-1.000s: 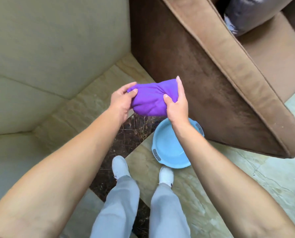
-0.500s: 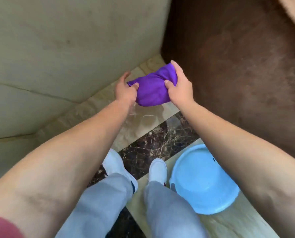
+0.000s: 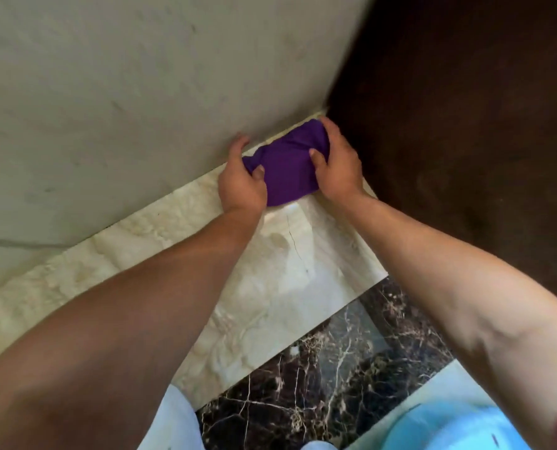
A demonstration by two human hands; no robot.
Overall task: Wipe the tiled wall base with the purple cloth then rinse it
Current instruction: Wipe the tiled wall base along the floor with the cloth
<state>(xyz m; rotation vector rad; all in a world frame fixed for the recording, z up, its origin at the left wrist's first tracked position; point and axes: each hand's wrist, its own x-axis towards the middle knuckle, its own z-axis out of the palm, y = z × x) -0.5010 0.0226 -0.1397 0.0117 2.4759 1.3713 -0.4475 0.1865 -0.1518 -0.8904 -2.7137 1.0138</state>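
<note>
The purple cloth [image 3: 290,164] is bunched and pressed against the beige tiled wall base [image 3: 160,222], in the corner where it meets the brown sofa side. My left hand [image 3: 241,180] grips the cloth's left end, thumb on top. My right hand [image 3: 339,160] holds its right end, fingers wrapped over the upper edge. Both forearms reach forward from the bottom of the view. The light blue basin [image 3: 446,430] sits on the floor at the bottom right, partly cut off by the frame.
A plain grey-green wall [image 3: 140,92] rises above the tile strip. The dark brown sofa side [image 3: 465,125] closes the corner on the right. A dark marble floor strip [image 3: 329,368] lies near my feet and grey trouser legs [image 3: 176,420].
Both hands carried the cloth from above the basin down and forward to the corner of the tiled wall base. The view has dropped much closer to the floor.
</note>
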